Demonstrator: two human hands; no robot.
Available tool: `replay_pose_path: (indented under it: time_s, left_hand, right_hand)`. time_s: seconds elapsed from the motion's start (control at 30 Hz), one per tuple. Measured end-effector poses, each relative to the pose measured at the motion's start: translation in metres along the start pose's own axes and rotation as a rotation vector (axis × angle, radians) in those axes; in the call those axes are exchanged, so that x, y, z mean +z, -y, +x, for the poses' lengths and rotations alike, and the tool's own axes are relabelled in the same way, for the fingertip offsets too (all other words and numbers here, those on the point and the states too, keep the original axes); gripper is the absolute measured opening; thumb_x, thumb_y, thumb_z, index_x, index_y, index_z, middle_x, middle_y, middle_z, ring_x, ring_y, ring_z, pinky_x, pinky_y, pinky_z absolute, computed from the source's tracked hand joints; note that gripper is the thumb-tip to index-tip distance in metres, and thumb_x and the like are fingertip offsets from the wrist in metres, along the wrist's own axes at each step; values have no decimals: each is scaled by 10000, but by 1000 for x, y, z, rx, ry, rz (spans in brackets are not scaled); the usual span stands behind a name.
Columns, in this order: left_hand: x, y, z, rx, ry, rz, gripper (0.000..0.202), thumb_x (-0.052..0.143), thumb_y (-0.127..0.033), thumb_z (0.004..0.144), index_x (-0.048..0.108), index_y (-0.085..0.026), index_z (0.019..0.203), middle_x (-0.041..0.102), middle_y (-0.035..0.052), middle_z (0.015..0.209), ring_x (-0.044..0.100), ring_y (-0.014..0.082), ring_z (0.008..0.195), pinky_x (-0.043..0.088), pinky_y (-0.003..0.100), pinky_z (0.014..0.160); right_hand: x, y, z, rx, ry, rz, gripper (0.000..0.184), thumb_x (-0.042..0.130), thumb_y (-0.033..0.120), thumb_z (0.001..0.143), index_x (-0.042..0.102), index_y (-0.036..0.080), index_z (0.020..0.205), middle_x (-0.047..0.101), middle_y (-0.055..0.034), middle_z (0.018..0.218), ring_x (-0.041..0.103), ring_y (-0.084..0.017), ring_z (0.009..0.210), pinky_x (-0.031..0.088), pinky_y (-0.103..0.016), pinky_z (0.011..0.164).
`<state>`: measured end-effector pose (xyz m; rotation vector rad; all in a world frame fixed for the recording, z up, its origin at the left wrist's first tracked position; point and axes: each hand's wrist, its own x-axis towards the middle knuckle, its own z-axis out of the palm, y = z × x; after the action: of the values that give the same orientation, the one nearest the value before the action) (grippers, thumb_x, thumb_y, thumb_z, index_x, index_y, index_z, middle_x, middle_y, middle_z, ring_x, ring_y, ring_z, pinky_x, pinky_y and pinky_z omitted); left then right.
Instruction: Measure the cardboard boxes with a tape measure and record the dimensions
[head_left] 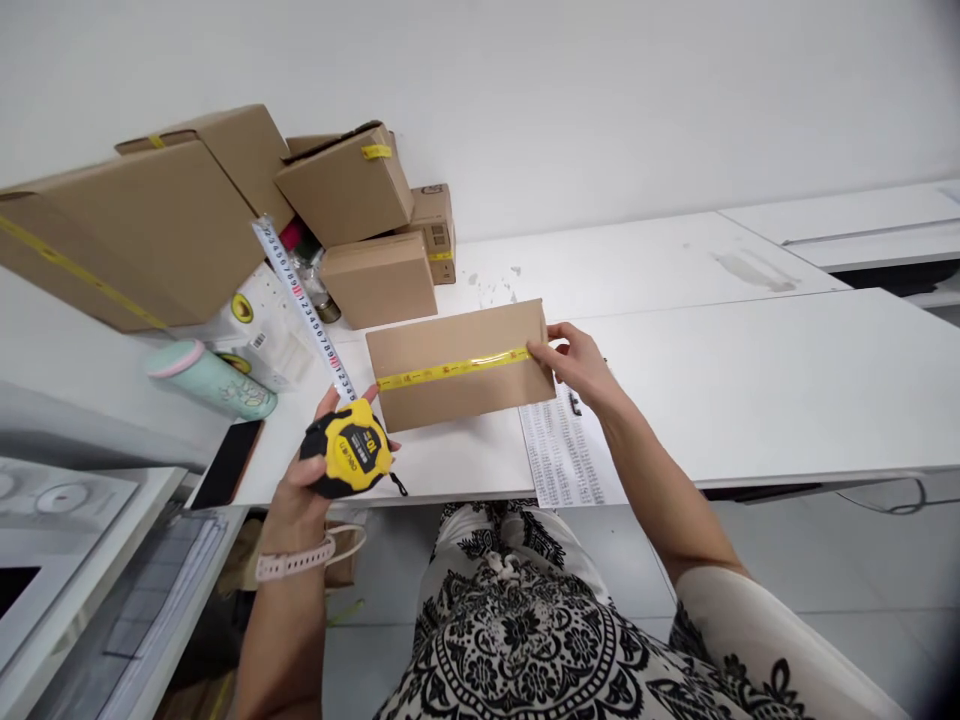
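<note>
My left hand point(309, 478) is wrapped round a yellow and black tape measure point(358, 448). Its white blade point(306, 310) sticks out toward the back left, past the near box. A fingertip of this hand touches or nearly touches the left end of a cardboard box point(461, 400) sealed with yellow tape point(450, 371). At the box's right end, my right hand point(581, 365) grips the edge, thumb on the front face and fingers behind. The box looks tilted, and its rear side is hidden.
Several cardboard boxes point(379, 285) stand at the back left of the white table point(735, 390). A mint-green bottle point(217, 382) and a dark phone point(229, 462) are at the left. Under the box's right end lies a printed sheet point(566, 455) with a small black item on it.
</note>
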<state>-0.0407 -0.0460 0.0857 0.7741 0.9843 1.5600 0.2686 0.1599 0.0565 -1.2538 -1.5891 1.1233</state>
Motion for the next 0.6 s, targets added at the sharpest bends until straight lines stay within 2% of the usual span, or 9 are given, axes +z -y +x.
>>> replay_pose_path:
  time_s: [0.1, 0.17, 0.23, 0.3, 0.37, 0.43, 0.53, 0.6]
  left_hand:
    - [0, -6, 27, 2, -15, -35, 942, 901, -305, 496, 582, -298, 1382, 491, 160, 1557, 633, 494, 1186, 566, 702, 874]
    - [3, -10, 42, 1, -21, -37, 895, 899, -307, 500, 606, -285, 1345, 543, 153, 1512, 640, 478, 1177, 569, 699, 870]
    - [9, -14, 54, 18, -43, -31, 830, 890, -311, 522, 626, -267, 1308, 601, 140, 1451, 655, 449, 1157, 584, 674, 865]
    - [17, -14, 58, 47, -74, -19, 776, 871, -314, 559, 631, -248, 1294, 646, 129, 1390, 673, 414, 1124, 600, 634, 865]
    - [27, -10, 53, 56, -85, -2, 745, 843, -318, 613, 611, -250, 1318, 665, 117, 1354, 700, 377, 1069, 614, 593, 855]
    - [39, 0, 38, -5, -48, -3, 735, 809, -331, 672, 566, -276, 1364, 667, 111, 1342, 730, 352, 986, 624, 566, 812]
    - [61, 21, 9, -216, 68, -104, 736, 767, -376, 728, 487, -301, 1404, 665, 128, 1322, 753, 357, 888, 615, 571, 763]
    - [78, 34, -4, -337, 121, -182, 724, 758, -381, 735, 466, -290, 1391, 670, 135, 1298, 759, 355, 851, 608, 557, 764]
  right_hand:
    - [7, -1, 32, -16, -18, -52, 413, 682, 606, 770, 602, 206, 828, 693, -81, 963, 605, -208, 780, 453, -322, 607]
    - [10, 1, 51, -38, -42, -138, 416, 673, 611, 773, 569, 209, 750, 694, -82, 909, 614, -229, 830, 463, -339, 670]
    - [15, 4, 68, -22, -62, -230, 417, 660, 616, 782, 573, 211, 745, 698, -86, 888, 618, -244, 843, 468, -365, 724]
    - [21, 6, 84, -23, -93, -303, 384, 646, 591, 803, 608, 210, 821, 707, -99, 955, 620, -261, 874, 477, -400, 780]
    - [29, 9, 97, -110, -139, -369, 331, 629, 503, 833, 641, 204, 975, 690, -131, 1112, 610, -296, 976, 482, -448, 855]
    - [37, 14, 109, -258, -173, -426, 344, 590, 393, 858, 636, 186, 1130, 637, -169, 1261, 564, -339, 1118, 463, -500, 944]
    - [45, 26, 126, -444, -139, -439, 387, 514, 315, 894, 622, 169, 1236, 603, -188, 1332, 495, -362, 1235, 414, -532, 1037]
    - [50, 37, 137, -499, -44, -382, 377, 470, 311, 922, 633, 168, 1231, 624, -169, 1317, 504, -340, 1238, 397, -509, 1068]
